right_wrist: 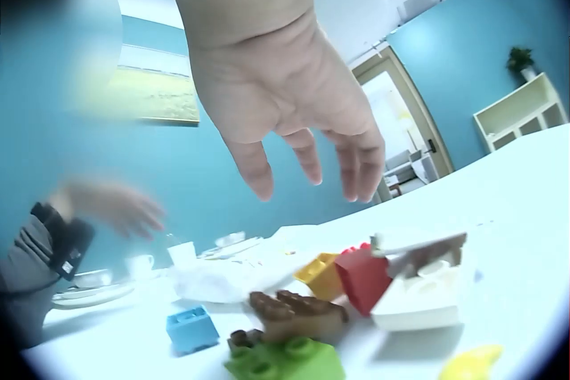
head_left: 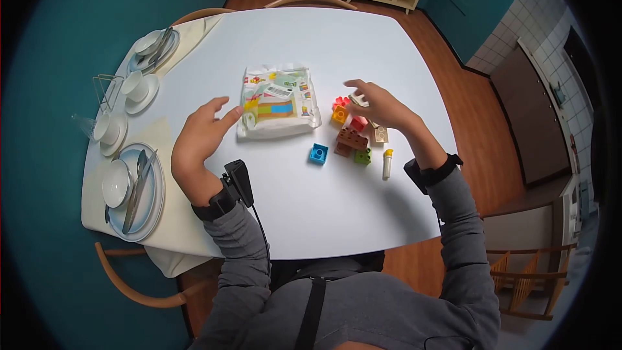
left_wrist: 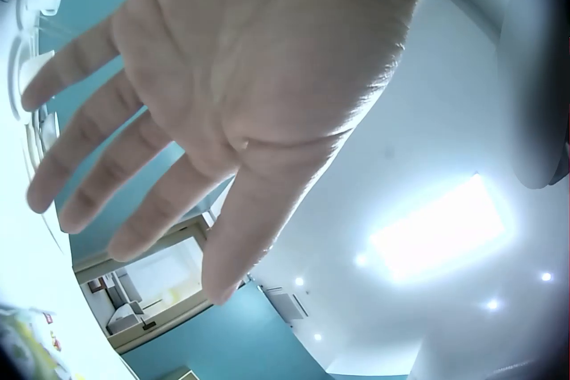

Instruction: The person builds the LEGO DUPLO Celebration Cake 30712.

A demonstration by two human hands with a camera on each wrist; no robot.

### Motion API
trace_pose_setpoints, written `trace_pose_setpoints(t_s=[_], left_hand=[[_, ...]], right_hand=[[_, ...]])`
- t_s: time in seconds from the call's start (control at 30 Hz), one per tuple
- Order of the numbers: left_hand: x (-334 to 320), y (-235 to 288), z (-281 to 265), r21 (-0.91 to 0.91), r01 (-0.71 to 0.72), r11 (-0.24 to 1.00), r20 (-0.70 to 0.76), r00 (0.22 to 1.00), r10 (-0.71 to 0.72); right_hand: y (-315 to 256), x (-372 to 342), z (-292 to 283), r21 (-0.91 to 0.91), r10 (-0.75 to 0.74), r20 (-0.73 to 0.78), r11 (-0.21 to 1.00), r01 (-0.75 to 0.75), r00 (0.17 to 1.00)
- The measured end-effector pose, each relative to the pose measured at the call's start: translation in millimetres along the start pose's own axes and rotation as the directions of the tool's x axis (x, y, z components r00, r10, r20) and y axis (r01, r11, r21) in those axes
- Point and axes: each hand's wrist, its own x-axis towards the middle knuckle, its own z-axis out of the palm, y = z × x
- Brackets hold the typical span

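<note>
My left hand (head_left: 202, 135) hovers beside the left edge of a white printed plastic bag (head_left: 278, 100), fingers spread; the left wrist view shows its bare palm (left_wrist: 240, 68). My right hand (head_left: 382, 107) hangs with loosely bent fingers above a pile of toy bricks, and nothing shows in it in the right wrist view (right_wrist: 294, 113). The pile has an orange brick (head_left: 339, 115), a red brick (right_wrist: 365, 280), brown bricks (head_left: 352, 139), a green brick (right_wrist: 285, 360) and a cream one (head_left: 381, 135). A blue brick (head_left: 318, 153) stands apart on the left, a yellow-topped white piece (head_left: 387, 165) on the right.
Plates (head_left: 150, 210), bowls (head_left: 116, 183), cups (head_left: 135, 87) and cutlery stand along the left side of the white table (head_left: 324, 220) on cream cloths. A wire rack (head_left: 107, 94) is at the left edge. Wooden chairs (head_left: 311, 1) surround the table.
</note>
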Motion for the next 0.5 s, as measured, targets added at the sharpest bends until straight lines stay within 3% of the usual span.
trace_pose_setpoints(t_s=[0.07,0.17,0.23,0.3,0.37,0.4,0.47,0.5], left_hand=[[-3.1,5.2,-1.2,-0.085,-0.037,0.996,-0.036,0.999,0.034],[-6.5,20.8,1.1,-0.108,-0.105,0.989,0.027,0.994,0.109],[-6.1,30.4,5.1,-0.055,-0.081,0.995,0.156,0.984,0.089],[-8.5,39.1,13.3,-0.081,-0.167,0.983,0.124,0.976,0.176],[-1.8,38.8,30.5,0.026,-0.352,0.935,0.07,0.934,0.35],[1.2,41.1,40.8,0.024,-0.341,0.94,0.054,0.939,0.339],[2.9,57.7,62.3,0.01,-0.488,0.873,0.165,0.861,0.48],[5.0,69.6,74.2,0.008,-0.504,0.864,0.262,0.835,0.484]], right_hand=[[19.6,2.9,1.9,-0.138,0.255,-0.003,0.957,-0.253,0.967],[50.7,0.2,9.9,-0.233,0.335,-0.007,0.916,-0.327,0.942],[63.5,-1.5,12.8,-0.222,0.327,-0.001,0.921,-0.319,0.945],[73.8,1.8,15.3,0.004,0.278,0.059,0.96,-0.279,0.959],[80.1,5.6,18.5,0.004,0.253,0.059,0.967,-0.253,0.966],[79.3,7.7,18.9,0.022,0.267,0.03,0.963,-0.268,0.963],[80.2,8.4,24.7,0.092,0.259,-0.048,0.963,-0.254,0.965],[76.6,8.2,22.8,0.089,0.244,-0.035,0.967,-0.241,0.969]])
